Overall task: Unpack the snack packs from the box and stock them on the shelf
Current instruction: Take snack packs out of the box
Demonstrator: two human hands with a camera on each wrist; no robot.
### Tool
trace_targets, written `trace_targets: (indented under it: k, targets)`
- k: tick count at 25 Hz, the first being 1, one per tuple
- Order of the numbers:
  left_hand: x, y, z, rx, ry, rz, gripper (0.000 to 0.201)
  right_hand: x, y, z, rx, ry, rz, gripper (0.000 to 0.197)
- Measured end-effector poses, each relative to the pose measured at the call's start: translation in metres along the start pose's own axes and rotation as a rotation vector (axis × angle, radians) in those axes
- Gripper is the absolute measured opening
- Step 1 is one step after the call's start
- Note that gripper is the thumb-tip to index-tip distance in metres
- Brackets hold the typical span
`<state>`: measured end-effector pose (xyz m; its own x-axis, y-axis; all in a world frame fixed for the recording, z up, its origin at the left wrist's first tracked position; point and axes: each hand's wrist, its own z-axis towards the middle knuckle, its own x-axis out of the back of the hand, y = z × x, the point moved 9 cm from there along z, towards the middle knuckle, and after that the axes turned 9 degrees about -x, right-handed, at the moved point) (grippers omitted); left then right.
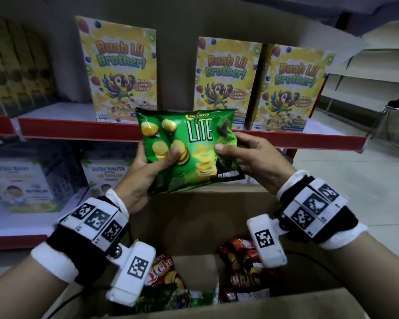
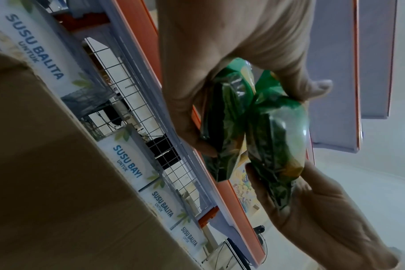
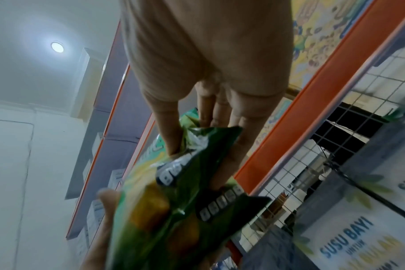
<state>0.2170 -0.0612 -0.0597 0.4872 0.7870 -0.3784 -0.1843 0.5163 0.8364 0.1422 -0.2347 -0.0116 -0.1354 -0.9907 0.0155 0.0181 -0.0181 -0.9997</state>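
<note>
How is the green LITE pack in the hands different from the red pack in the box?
The green LITE pack is held up before the shelf by the left hand and right hand; the red pack lies in the cardboard box, untouched. Green faces the camera; red lies crumpled, partly hidden. Both are snack packs.

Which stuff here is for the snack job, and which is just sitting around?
For the job:
green Lite pack, held by left hand and right hand
cardboard box
red snack packs
shelf

Just there:
cereal boxes
milk boxes
</note>
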Motion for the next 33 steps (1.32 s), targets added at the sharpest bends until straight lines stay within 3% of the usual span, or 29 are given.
trace_targets:
  k: [2,4,6,9,11,13,15,16,19,22,24,27,31,33]
  targets:
    - [-0.006,0.0,-0.002,0.035,-0.086,0.018,0.104,-0.01,0.011,0.003,-0.016,-0.035,0.035,0.024]
    - [-0.002,0.001,-0.004,0.068,-0.108,0.051,0.092,-0.017,0.022,0.007,-0.056,-0.04,-0.014,0.025]
    - [0.015,0.001,-0.004,0.081,-0.058,0.148,0.075,-0.024,0.037,0.012,-0.119,-0.08,-0.111,0.035]
    - [0.049,0.004,-0.006,0.095,-0.039,0.279,0.043,-0.036,0.076,0.013,-0.271,-0.272,-0.396,0.033]
    - [0.074,0.005,-0.009,0.133,-0.055,0.309,0.048,-0.045,0.122,0.011,-0.408,-0.416,-0.76,0.041]
    - [0.093,0.008,-0.015,0.16,-0.08,0.324,0.07,-0.06,0.175,0.007,-0.505,-0.565,-1.09,0.049]
    - [0.104,0.011,-0.022,0.177,-0.102,0.356,0.087,-0.086,0.225,0.004,-0.577,-0.681,-1.221,0.047]
    - [0.11,0.011,-0.025,0.186,-0.1,0.364,0.083,-0.101,0.245,0.005,-0.595,-0.71,-1.267,0.046]
    - [0.121,0.011,-0.03,0.208,-0.057,0.35,0.038,-0.142,0.286,0.008,-0.515,-0.824,-1.425,0.057]
    - [0.128,0.01,-0.032,0.233,-0.03,0.344,0.034,-0.162,0.316,-0.009,-0.428,-0.985,-1.624,0.069]
    - [0.125,0.012,-0.033,0.23,-0.049,0.319,0.04,-0.161,0.328,-0.018,-0.447,-0.986,-1.594,0.075]
    - [0.121,0.014,-0.034,0.234,-0.066,0.328,0.075,-0.156,0.329,-0.023,-0.495,-0.928,-1.445,0.07]
    - [0.13,0.027,-0.024,0.192,0.008,0.323,0.053,-0.145,0.272,0.01,-0.521,-0.731,-1.098,0.041]
    - [0.137,0.035,-0.02,0.167,0.034,0.329,0.059,-0.116,0.214,0.036,-0.466,-0.524,-0.98,0.052]
